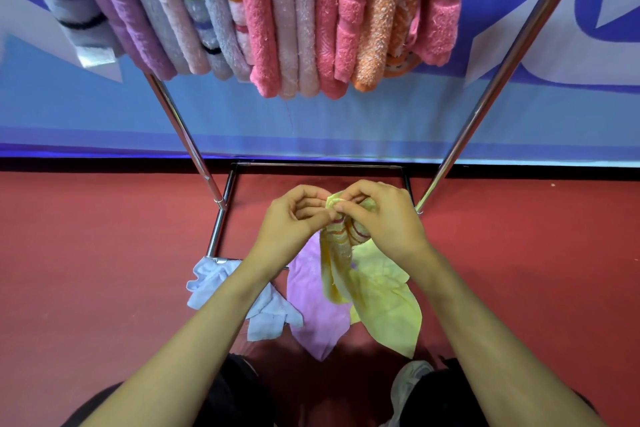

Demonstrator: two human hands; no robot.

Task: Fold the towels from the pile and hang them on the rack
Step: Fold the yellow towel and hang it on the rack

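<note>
A small yellow striped towel (337, 253) hangs bunched between my hands at mid-frame. My left hand (294, 218) pinches its top edge with fingertips, and my right hand (384, 215) grips the same top edge beside it. Below on the red floor lie a pale yellow towel (384, 305), a lilac towel (313, 305) and a light blue towel (214, 282). Several folded towels (277, 10) in purple, pink, striped and orange hang on the rack across the top of the view.
The rack's chrome legs (187, 135) slant down on both sides to a base frame (221, 218) on the red floor (104, 253). A blue banner wall (346, 121) stands behind. A white cloth (408, 381) lies by my knee at bottom right.
</note>
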